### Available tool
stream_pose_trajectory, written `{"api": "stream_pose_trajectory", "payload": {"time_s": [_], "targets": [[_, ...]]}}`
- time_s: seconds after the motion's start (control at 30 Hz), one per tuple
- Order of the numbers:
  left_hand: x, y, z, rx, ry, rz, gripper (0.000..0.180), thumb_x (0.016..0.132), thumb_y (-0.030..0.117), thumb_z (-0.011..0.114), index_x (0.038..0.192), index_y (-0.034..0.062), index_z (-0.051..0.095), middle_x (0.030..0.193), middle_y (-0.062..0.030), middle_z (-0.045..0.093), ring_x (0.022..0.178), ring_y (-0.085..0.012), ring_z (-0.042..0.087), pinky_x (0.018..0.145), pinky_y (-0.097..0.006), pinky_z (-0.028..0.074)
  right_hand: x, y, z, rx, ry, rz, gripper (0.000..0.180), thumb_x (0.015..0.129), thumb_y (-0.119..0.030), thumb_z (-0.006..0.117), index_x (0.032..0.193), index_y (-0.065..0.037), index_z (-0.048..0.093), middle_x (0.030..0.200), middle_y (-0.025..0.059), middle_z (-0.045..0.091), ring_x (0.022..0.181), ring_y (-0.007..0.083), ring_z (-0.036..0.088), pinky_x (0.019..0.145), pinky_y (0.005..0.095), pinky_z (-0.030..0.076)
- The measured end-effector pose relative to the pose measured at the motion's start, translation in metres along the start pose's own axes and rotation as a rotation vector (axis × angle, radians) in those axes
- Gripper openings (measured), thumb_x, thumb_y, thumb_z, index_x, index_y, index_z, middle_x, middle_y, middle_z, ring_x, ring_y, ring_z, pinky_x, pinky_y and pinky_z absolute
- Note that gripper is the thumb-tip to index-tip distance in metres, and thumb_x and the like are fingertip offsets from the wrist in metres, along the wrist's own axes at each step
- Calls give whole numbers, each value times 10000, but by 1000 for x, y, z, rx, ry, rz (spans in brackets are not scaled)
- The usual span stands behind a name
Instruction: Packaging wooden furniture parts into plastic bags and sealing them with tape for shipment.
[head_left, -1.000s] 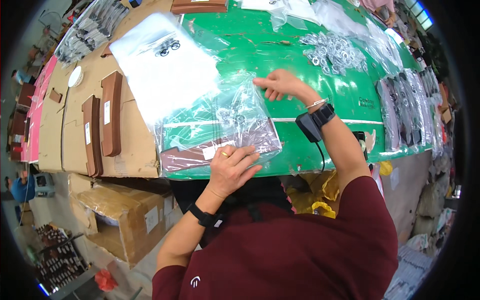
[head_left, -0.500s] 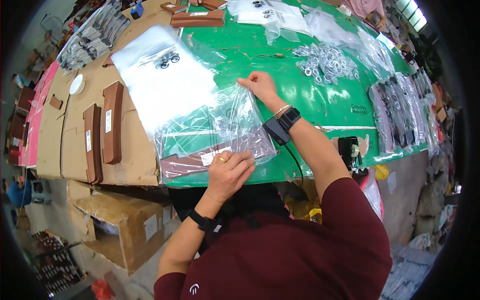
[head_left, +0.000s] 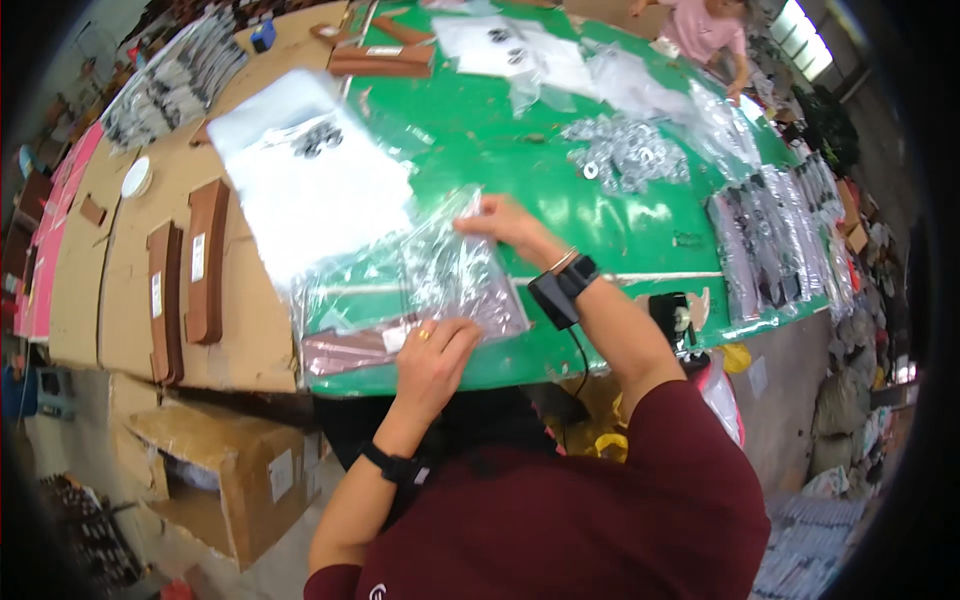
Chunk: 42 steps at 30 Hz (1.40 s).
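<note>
A clear plastic bag (head_left: 450, 255) lies at the front of the green table, with a flat brown piece (head_left: 345, 350) bearing a white label along its near side. My left hand (head_left: 435, 365) is closed at the bag's near edge, fingers bent together over the end of the brown piece; its fingertips are partly hidden. Farther up, my right hand (head_left: 510, 228) pinches the bag's upper right part, which is bunched and creased. A stack of large clear bags (head_left: 320, 190), with small dark round parts showing on it, lies just beyond and to the left.
Two labelled brown pieces (head_left: 205, 260) lie on cardboard at left, near a white lid (head_left: 137, 177). A heap of small bagged rings (head_left: 630, 150) lies beyond my right hand. Filled bags (head_left: 765, 245) line the right edge. An opened carton (head_left: 220, 470) stands below. Another person (head_left: 705, 35) is far right.
My right hand has drawn the bag's upper part a little nearer and bunched it. My left hand stays at the near edge. The whole view has shifted slightly.
</note>
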<state>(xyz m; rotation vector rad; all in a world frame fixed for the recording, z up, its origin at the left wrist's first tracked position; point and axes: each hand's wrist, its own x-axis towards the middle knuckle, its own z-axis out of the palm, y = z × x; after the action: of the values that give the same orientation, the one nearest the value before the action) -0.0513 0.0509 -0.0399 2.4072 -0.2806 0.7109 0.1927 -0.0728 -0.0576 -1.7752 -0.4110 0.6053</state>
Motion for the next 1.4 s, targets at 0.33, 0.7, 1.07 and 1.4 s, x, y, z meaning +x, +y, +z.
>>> {"api": "stream_pose_trajectory", "payload": {"time_s": [0.33, 0.7, 1.07, 1.4], "targets": [[22, 14, -9, -74, -19, -173, 224, 865, 51, 667, 1087, 79, 664, 1058, -84, 641, 892, -298, 611, 763, -388, 494, -16, -16, 7, 100, 32, -70, 211, 893, -227, 760, 1009, -60, 702, 867, -34, 672, 772, 44, 576, 667, 230, 446], [19, 1, -12, 154, -74, -130, 229, 845, 198, 728, 1073, 200, 719, 1142, 19, 623, 1074, -209, 551, 982, -436, 336, -47, -31, 1, 161, 139, -111, 110, 911, -120, 713, 978, -33, 697, 845, 0, 698, 765, 70, 627, 683, 237, 483], [14, -7, 3, 234, 6, -145, 179, 797, 146, 729, 967, 89, 723, 1100, -107, 614, 1065, -322, 535, 962, -473, 355, -156, -28, 24, 55, 289, -272, 106, 843, -26, 697, 942, 1, 727, 970, 88, 725, 940, 184, 672, 857, 301, 510], [14, -16, 3, 226, 10, -95, 149, 747, 59, 663, 895, 68, 683, 1040, -100, 623, 1054, -320, 566, 943, -486, 403, -183, 12, 48, -243, 332, -574, 305, 761, -7, 775, 1036, -27, 645, 1162, 114, 696, 1171, 331, 619, 1055, 463, 451]]}}
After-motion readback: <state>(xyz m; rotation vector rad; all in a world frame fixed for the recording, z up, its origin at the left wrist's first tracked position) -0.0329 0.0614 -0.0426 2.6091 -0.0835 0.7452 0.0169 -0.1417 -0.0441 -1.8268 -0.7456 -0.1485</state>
